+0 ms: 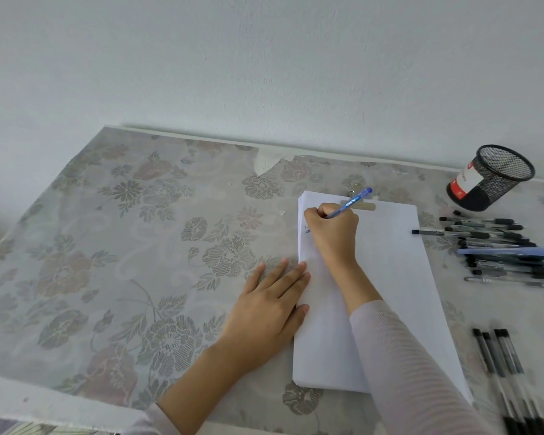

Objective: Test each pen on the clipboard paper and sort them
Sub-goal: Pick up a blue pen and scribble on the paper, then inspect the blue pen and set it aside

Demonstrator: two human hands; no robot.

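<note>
Blue clear-plastic pen (349,204) sits pinched low on its barrel in our right hand (333,233), tip near the white paper (390,277)'s top-left corner. It looks light, stiff, probably slick. Left hand (270,306) lies flat, fingers straight, at the paper's edge.

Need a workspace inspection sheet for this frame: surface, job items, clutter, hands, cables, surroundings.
Surface: floral cloth over the table, with a tear at the far edge.
Job's things: paper stack under a clip, faint blue marks top left; blue pen; pile of pens to its right; row of pens nearer, right; mesh cup far right, no pens seen in it.
Clutter: small white bits on the cloth.
Hands: right hand grips the blue pen over the paper's top left; left hand flat, fingers at the paper's left edge.
Cables: nothing seen.
Surroundings: plain white wall.
</note>
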